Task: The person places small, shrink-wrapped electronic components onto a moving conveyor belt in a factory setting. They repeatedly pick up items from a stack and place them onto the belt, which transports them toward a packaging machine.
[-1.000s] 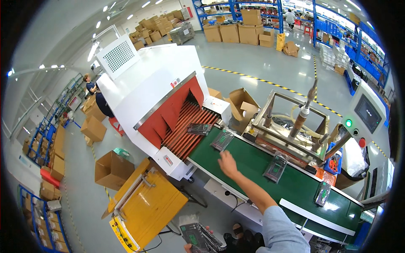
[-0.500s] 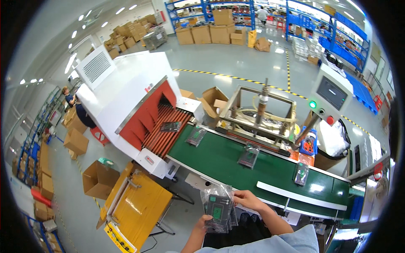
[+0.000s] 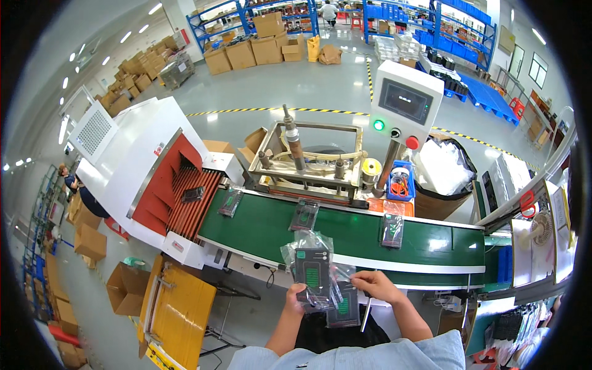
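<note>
My left hand (image 3: pixel 295 300) grips a small stack of flat black packages (image 3: pixel 312 271) in clear plastic bags, with green printing on the front one. The thumb lies on the lower left edge. Closed on the bag edge of another black package (image 3: pixel 344 308), my right hand (image 3: pixel 376 286) holds it low beside the stack, partly overlapped by it. Beyond my hands, similar bagged packages (image 3: pixel 304 216) lie spaced along the green conveyor belt (image 3: pixel 265 229). One more package (image 3: pixel 192 194) sits on the rollers at the red-curtained machine opening.
A white machine (image 3: pixel 139 132) with red curtain flaps stands at the belt's left end. Behind the belt are a metal frame (image 3: pixel 308 176) and a control box (image 3: pixel 407 98) with a green light. A yellow table (image 3: pixel 179 314) and open carton (image 3: pixel 126 288) stand at the left.
The view has swung right, so the surroundings shift left. My right hand has drawn one bagged package out to the right of the stack, which my left hand still holds.
</note>
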{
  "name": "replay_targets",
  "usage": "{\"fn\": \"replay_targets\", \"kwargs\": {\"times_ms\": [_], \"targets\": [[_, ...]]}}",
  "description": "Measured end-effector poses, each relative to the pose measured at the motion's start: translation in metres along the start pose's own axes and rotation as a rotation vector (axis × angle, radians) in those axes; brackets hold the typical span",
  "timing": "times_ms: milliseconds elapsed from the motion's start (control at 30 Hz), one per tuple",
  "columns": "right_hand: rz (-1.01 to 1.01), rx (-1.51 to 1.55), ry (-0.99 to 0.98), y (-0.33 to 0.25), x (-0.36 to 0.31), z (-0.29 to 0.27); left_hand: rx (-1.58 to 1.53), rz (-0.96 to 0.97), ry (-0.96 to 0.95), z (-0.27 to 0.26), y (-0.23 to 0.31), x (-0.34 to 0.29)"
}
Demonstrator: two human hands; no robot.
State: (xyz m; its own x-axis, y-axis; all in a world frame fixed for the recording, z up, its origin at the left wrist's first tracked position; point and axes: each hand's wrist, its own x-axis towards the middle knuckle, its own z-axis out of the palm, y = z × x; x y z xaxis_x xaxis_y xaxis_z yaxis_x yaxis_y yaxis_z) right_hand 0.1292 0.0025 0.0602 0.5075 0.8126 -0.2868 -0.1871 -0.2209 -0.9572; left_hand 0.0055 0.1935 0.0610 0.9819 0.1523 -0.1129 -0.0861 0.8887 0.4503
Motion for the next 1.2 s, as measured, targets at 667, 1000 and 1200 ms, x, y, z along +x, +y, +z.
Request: {"fn": "replay_targets", "kwargs": {"times_ms": [667,1000,1200], "targets": [[-0.089,-0.068,1.103,0.133,-0.093,-0.398,-0.107,0.031,0.171,0.033,-0.145,-0.006],[0.101,-0.371,1.194,0.238,-0.014,-0.439,0.023,0.021,0.184,0.062,-0.185,0.002],[0.278,-0.554,1.218,0.190,0.037,-0.358,-0.013,-0.033,0.252,0.046,-0.184,-0.004]]}}
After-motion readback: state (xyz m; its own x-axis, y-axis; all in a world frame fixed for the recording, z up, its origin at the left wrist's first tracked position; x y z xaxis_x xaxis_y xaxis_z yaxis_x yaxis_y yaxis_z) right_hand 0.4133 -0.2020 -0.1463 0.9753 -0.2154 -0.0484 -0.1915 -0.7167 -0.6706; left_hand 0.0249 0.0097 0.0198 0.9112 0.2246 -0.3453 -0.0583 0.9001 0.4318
